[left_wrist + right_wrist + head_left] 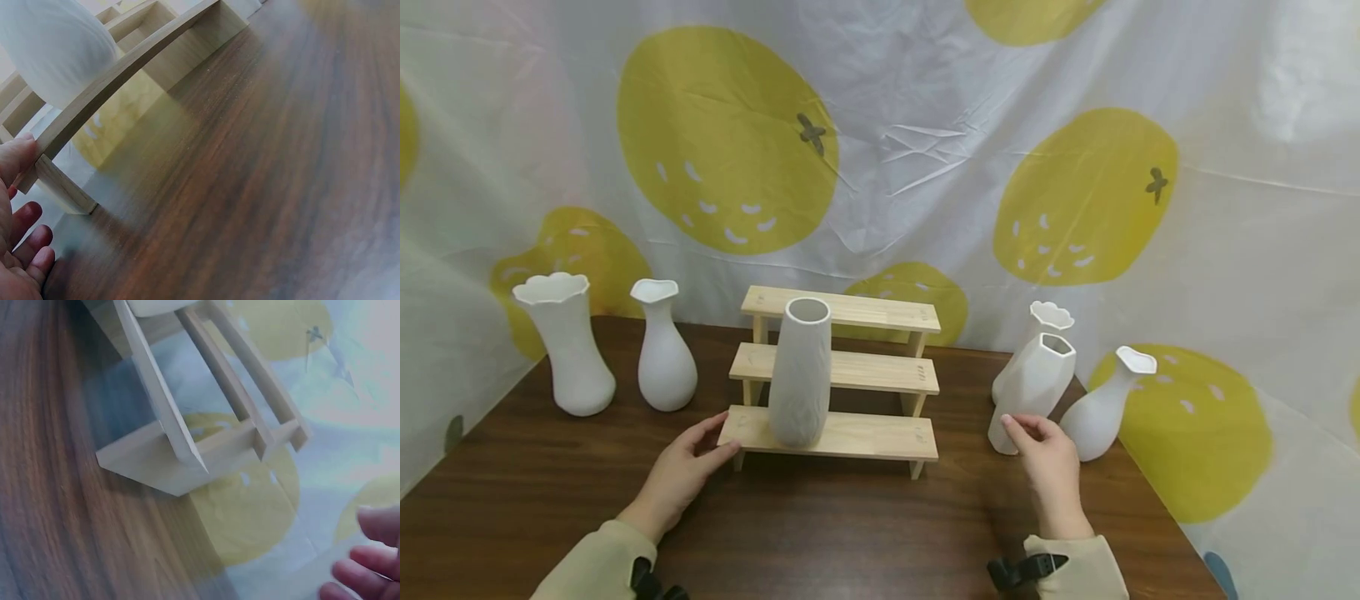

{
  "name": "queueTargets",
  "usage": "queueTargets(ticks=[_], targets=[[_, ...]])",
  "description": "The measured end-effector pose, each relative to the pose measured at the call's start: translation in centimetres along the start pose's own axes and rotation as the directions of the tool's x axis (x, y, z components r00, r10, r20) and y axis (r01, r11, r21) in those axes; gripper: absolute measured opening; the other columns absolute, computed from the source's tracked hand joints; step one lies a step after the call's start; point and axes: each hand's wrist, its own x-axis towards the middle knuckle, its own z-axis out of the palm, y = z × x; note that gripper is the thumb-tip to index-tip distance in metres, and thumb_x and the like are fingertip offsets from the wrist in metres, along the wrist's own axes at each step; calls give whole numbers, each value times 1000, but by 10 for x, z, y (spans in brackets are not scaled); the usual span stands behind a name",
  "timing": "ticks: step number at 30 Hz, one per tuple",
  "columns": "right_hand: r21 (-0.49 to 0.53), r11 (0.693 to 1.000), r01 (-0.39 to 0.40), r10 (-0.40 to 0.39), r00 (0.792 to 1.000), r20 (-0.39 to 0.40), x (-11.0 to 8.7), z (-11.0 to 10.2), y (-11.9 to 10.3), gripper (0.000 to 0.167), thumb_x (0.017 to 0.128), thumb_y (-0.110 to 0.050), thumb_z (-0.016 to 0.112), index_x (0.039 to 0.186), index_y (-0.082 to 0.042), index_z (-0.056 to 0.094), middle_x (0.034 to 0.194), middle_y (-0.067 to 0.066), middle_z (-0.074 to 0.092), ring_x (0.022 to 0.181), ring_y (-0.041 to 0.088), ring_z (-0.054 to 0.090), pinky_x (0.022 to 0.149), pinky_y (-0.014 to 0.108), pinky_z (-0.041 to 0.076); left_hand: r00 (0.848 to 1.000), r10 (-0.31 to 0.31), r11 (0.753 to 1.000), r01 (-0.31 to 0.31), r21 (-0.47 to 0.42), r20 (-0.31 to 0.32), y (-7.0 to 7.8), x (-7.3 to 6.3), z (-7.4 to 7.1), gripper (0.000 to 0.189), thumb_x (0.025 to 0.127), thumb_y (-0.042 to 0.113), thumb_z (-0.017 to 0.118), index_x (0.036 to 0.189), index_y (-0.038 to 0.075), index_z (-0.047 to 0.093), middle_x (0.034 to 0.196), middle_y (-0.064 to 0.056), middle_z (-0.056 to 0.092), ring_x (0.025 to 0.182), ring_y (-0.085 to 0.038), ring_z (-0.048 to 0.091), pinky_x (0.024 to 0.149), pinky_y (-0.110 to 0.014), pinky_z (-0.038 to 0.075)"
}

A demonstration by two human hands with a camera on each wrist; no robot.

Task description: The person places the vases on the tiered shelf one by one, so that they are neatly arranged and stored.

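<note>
A three-step wooden stand [872, 435] stands mid-table, with a tall grey-white ribbed vase [801, 375] upright on its lowest step. My left hand [681, 471] holds the left end of that step between thumb and fingers; the left wrist view shows the thumb [19, 153] against the board's end. On the right, my right hand [1051, 467] reaches to a white faceted vase [1033, 383], its thumb and fingertips overlapping the lower body. In the right wrist view the fingers [359, 569] are loosely bent with nothing seen between them.
At the left stand a white scalloped-rim vase [568, 350] and a narrow-necked white vase [666, 367]. Behind the faceted vase is a scalloped vase [1051, 315]; beside it stands a narrow-necked one [1097, 417]. A lemon-print curtain [910, 192] hangs behind the dark wooden table [850, 533].
</note>
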Motion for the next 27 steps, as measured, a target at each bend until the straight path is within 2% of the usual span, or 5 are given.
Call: queueTargets(ticks=[3, 8, 15, 19, 27], targets=[[16, 1000, 5, -3, 990, -144, 2, -3, 1, 38, 87, -39, 71, 99, -2, 71, 87, 4, 66, 74, 10, 53, 61, 20, 43, 1000, -8, 1000, 8, -18, 8, 0, 0, 0, 78, 88, 46, 67, 148, 6, 36, 144, -19, 42, 129, -29, 39, 105, -44, 34], [25, 1000, 4, 3, 962, -273, 8, -1, 9, 46, 87, -46, 69, 100, -3, 67, 85, 5, 62, 72, 12, 51, 58, 20, 41, 1000, -17, 999, 17, -35, 15, 0, 0, 0, 80, 88, 46, 67, 149, 7, 35, 146, -19, 39, 131, -30, 38, 106, -45, 33], [72, 996, 45, -15, 925, -379, 19, 10, 20, 57, 82, -39, 76, 114, 4, 54, 97, 11, 53, 84, 19, 48, 74, 29, 37, 1000, -21, 999, 22, -42, 17, 0, 0, -1, 80, 87, 46, 68, 149, 6, 35, 148, -19, 36, 133, -31, 36, 107, -46, 32], [103, 993, 62, -18, 923, -385, 24, 15, 21, 68, 78, -33, 81, 124, 6, 50, 111, 18, 52, 96, 28, 48, 85, 36, 37, 1000, -25, 999, 25, -39, 15, 0, 0, 0, 81, 87, 46, 68, 149, 6, 35, 148, -20, 36, 134, -32, 36, 107, -46, 32], [245, 969, -10, 75, 963, -258, 32, 18, 16, 90, 76, -28, 83, 141, 7, 32, 138, 26, 39, 124, 35, 38, 103, 48, 34, 1000, -19, 999, 20, -39, 17, 0, 0, 0, 80, 88, 45, 68, 149, 6, 35, 149, -20, 36, 135, -32, 35, 108, -46, 32]])
